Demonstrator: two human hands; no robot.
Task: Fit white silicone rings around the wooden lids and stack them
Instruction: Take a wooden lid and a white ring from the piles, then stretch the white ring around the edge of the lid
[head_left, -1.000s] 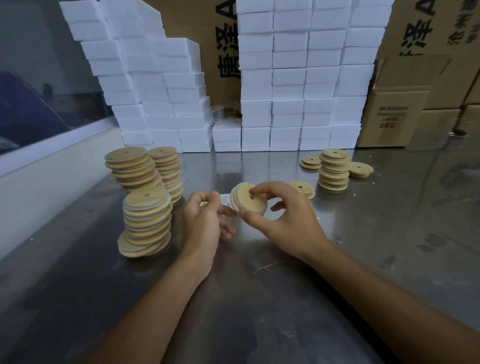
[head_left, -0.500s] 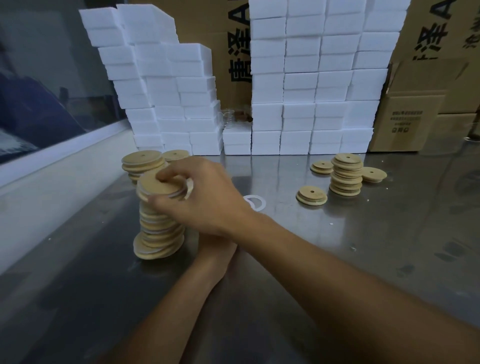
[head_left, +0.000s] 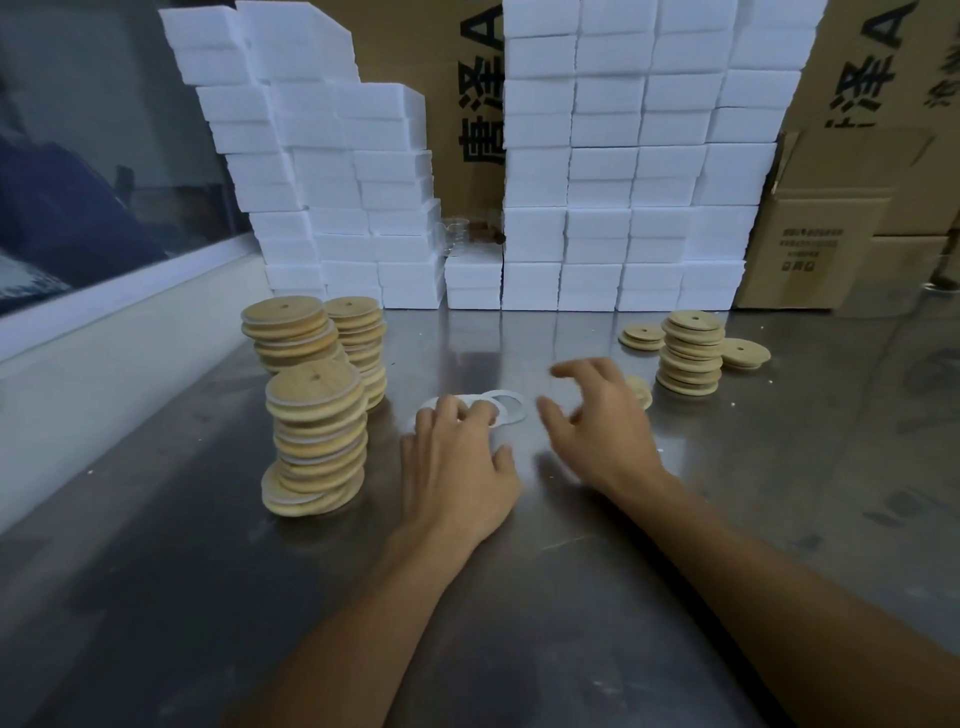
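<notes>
A leaning stack of ringed wooden lids stands at the left front, with two more stacks behind it. Flat white silicone rings lie on the steel table in the middle. My left hand rests palm down with its fingertips on the rings. Blurred, my right hand hovers just right of the rings with fingers spread, holding nothing. It partly hides a bare wooden lid. A short stack of bare lids stands at the right back, with loose lids beside it.
Walls of white foam blocks line the back of the table, with cardboard boxes behind and to the right. A white ledge and window run along the left side.
My right hand set the ringed lid on the front left stack, let go and swung back right toward the bare lids. My left hand moved forward onto the white rings.
</notes>
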